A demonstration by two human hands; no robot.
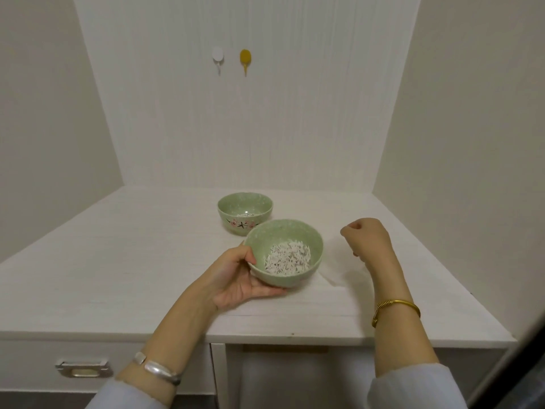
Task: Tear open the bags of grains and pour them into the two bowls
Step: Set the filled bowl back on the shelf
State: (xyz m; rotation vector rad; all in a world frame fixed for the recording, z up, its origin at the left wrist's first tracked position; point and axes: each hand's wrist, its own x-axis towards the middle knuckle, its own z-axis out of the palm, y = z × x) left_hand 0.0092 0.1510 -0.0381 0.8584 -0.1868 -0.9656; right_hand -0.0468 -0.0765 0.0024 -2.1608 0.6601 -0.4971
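Observation:
Two pale green bowls stand on the white table (118, 261). My left hand (236, 278) grips the near bowl (295, 278) by its left rim and underside, tipping it toward me. White and grey grains (287, 258) lie inside that bowl. The far bowl (244, 224), painted with pink flowers, sits just behind and holds a few grains. To the right of the near bowl, my right hand (368, 240) is curled above a thin clear bag (336, 267). The bag is faint and looks empty, and it seems to be pinched by that hand, its lower end on the table.
Walls close the table in at the back and on both sides. Two hooks, one white (217, 56) and one yellow (245, 58), are on the back wall. A drawer with a metal handle (84, 368) sits under the table's front edge at the left.

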